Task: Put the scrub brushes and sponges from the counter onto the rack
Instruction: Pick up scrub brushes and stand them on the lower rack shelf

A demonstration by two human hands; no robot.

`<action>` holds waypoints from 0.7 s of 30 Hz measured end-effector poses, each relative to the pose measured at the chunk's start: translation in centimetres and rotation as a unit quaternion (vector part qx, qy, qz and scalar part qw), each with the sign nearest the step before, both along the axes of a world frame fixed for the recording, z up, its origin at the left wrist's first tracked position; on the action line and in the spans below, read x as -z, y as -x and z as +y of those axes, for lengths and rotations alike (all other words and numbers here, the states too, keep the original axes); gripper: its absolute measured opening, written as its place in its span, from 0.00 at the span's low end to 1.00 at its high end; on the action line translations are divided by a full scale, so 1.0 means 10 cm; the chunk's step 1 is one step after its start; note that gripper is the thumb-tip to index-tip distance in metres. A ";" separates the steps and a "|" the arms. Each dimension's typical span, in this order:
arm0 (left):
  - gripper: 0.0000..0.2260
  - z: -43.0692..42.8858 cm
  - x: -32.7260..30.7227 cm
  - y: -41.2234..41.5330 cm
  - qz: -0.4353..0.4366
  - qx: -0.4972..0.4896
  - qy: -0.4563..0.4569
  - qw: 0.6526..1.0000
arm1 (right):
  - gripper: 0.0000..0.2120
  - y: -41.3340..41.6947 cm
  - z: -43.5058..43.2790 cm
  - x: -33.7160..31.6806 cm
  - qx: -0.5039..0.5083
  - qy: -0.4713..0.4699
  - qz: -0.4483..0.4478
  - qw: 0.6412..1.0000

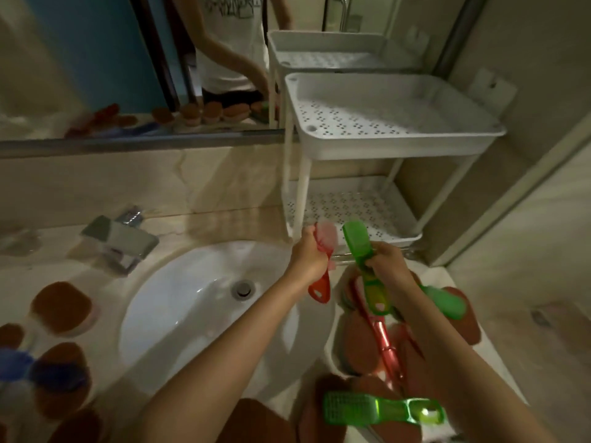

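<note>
Head view: rack (393,145) at back R, two shelves.
Tabletop (224,225): sponges (62,306), brushes (367,410) waiting.
Green brush (358,241): R hand (388,262), fingers curled round handle, head aimed at btm shelf (351,206).
Red brush (319,289): L hand (307,257), fingers wrapped on neck, just short of rack.

Blurred blue brush (41,374) half beyond left edge
</note>
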State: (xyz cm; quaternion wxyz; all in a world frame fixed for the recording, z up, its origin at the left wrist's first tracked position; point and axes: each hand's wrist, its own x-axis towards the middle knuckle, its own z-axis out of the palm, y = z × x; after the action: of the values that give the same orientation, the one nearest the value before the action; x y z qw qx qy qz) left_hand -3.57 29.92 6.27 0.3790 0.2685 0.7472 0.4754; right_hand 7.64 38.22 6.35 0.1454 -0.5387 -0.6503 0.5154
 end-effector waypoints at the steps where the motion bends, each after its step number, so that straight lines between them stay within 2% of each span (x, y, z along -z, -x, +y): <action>1: 0.22 0.14 0.01 0.01 0.004 0.000 0.012 1.000 | 0.17 0.04 0.14 0.03 -0.004 0.004 -0.004 1.000; 4: 0.22 0.49 0.11 0.08 -0.019 -0.025 0.039 0.999 | 0.16 0.20 0.52 0.11 -0.012 0.017 -0.016 1.000; 8: 0.23 0.81 0.20 0.23 0.021 -0.085 0.064 0.994 | 0.14 0.41 0.93 0.19 -0.046 0.021 -0.033 0.998; 11: 0.19 1.02 0.35 0.34 0.050 -0.152 0.068 0.985 | 0.15 0.64 1.19 0.36 -0.074 0.038 -0.040 0.996; 13: 0.19 1.10 0.44 0.38 0.042 -0.181 0.063 0.981 | 0.16 0.80 1.28 0.47 -0.071 0.053 -0.042 0.995; 17: 0.24 1.19 0.62 0.48 0.121 -0.221 0.052 0.966 | 0.19 1.01 1.35 0.62 -0.100 0.048 -0.067 0.992; 21: 0.18 1.27 0.84 0.63 0.145 -0.248 0.057 0.956 | 0.21 1.11 1.35 0.70 -0.129 0.016 -0.087 0.988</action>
State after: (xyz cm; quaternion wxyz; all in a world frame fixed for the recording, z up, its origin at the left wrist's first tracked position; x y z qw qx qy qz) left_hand -9.82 42.65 -2.16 0.1513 0.1186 0.8629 0.4674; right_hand -3.42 51.73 -0.64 0.0120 -0.4953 -0.7161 0.4917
